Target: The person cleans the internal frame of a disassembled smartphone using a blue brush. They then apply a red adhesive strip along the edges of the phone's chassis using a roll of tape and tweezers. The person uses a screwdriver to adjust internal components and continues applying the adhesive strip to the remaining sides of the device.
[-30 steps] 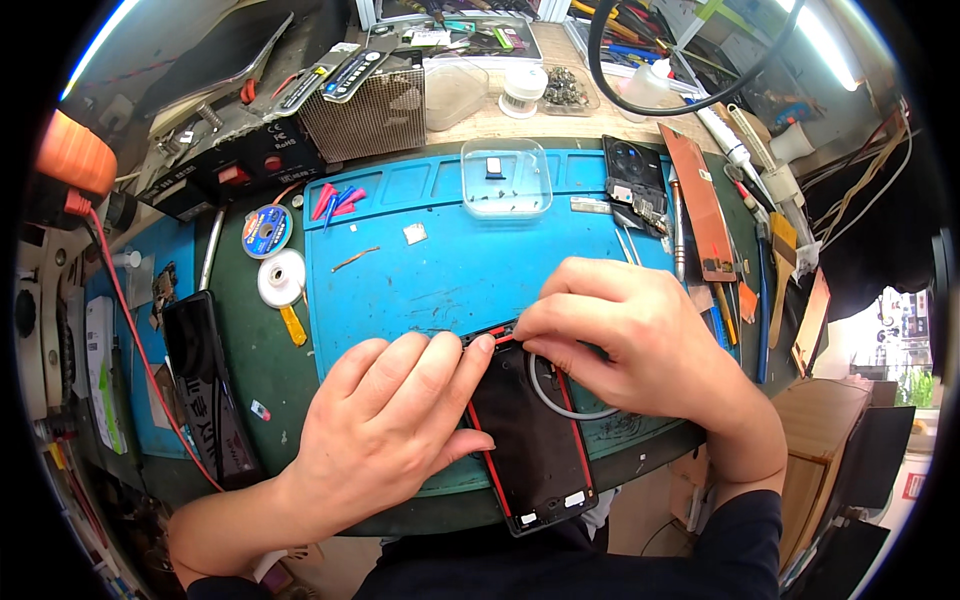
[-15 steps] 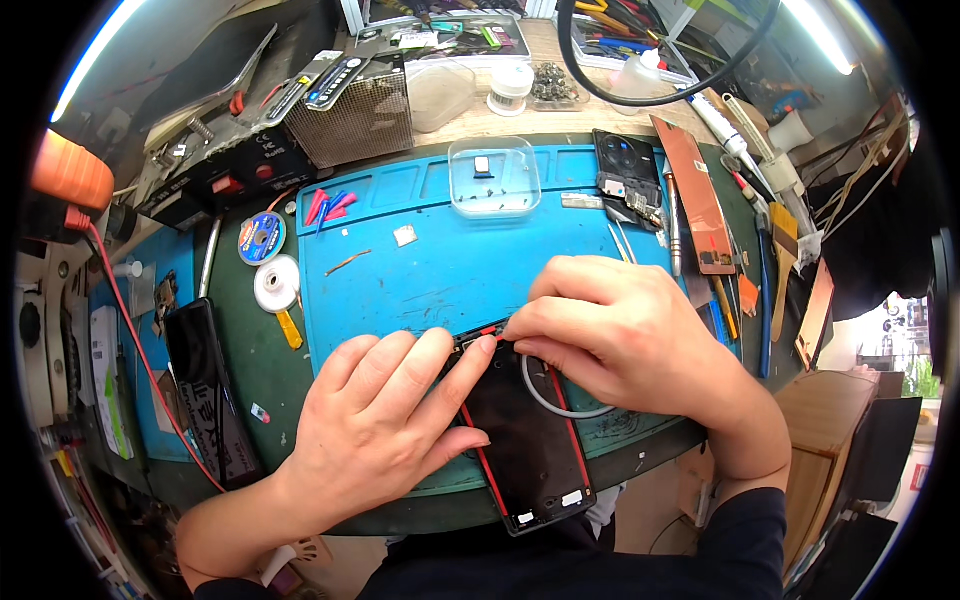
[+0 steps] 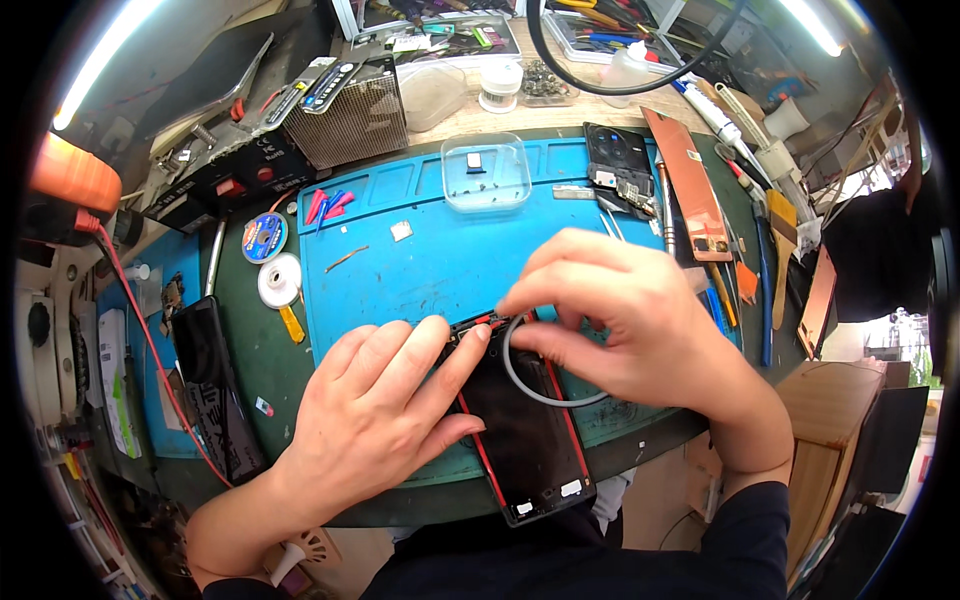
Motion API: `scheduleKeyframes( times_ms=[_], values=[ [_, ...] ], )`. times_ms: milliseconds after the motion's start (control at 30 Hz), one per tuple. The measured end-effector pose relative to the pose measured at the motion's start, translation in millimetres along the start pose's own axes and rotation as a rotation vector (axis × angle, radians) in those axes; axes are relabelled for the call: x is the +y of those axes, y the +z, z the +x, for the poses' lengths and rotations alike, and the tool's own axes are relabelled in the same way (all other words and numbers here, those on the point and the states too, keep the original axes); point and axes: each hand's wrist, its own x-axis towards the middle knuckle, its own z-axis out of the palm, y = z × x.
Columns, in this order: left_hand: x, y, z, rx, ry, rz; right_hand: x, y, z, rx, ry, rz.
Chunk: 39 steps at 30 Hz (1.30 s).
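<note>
A black phone frame (image 3: 527, 449) with red strips along its long edges lies tilted near the front of the blue mat. My left hand (image 3: 375, 405) lies over its upper left side, fingers stretched out, the index fingertip pressing the top edge at a short red strip. Above the upper right corner, my right hand (image 3: 620, 320) is curled round a thin grey ring (image 3: 555, 401), which looks like a roll of narrow red tape. Its index fingertip and thumb are a little apart beside the red strip. Part of the ring is hidden behind the fingers.
On the blue mat (image 3: 400, 270) stand a clear box (image 3: 486, 205) with small parts and an opened phone shell (image 3: 615, 150). A dark phone (image 3: 212, 390), solder spool (image 3: 264, 238) and white reel (image 3: 279, 280) lie left. A brush (image 3: 783, 225) and copper-coloured panel (image 3: 685, 180) lie right.
My right index finger and thumb have spread apart from their pinch, and the grey ring has shifted slightly left. My left index finger stays on the frame's top edge. The view has shifted slightly.
</note>
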Motion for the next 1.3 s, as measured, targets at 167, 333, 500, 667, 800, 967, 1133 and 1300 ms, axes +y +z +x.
scheduleKeyframes(
  times_ms=[167,333,500,667,800,967,1133,1300],
  values=[
    [-2.2,1.1,3.0,0.107,0.028,-0.008,-21.3,6.9,0.5,0.185,-0.104,0.015],
    [-3.8,12.2,1.3,0.416,-0.154,-0.441,-42.3,13.9,8.2,0.156,-0.212,-0.223],
    [-7.8,10.4,17.6,0.437,-0.245,-0.642,-47.3,24.0,10.0,0.245,-0.315,-0.442],
    [-10.4,23.6,11.8,0.468,-0.503,-1.093,-98.7,36.5,-57.6,0.336,0.154,-0.715],
    [-8.3,15.5,12.5,0.376,-0.517,-1.094,-110.6,74.2,-96.5,0.072,0.326,-0.692],
    [-6.9,15.7,3.4,0.427,-0.492,-1.081,-104.4,79.3,-93.2,0.161,0.35,-0.576],
    [-7.6,14.5,-10.9,0.467,-0.471,-1.081,-73.4,52.0,-88.7,0.194,0.183,-0.568],
    [-11.0,18.0,-10.7,0.457,-0.464,-1.131,-52.4,25.4,-109.1,0.341,0.306,-0.772]
  ],
)
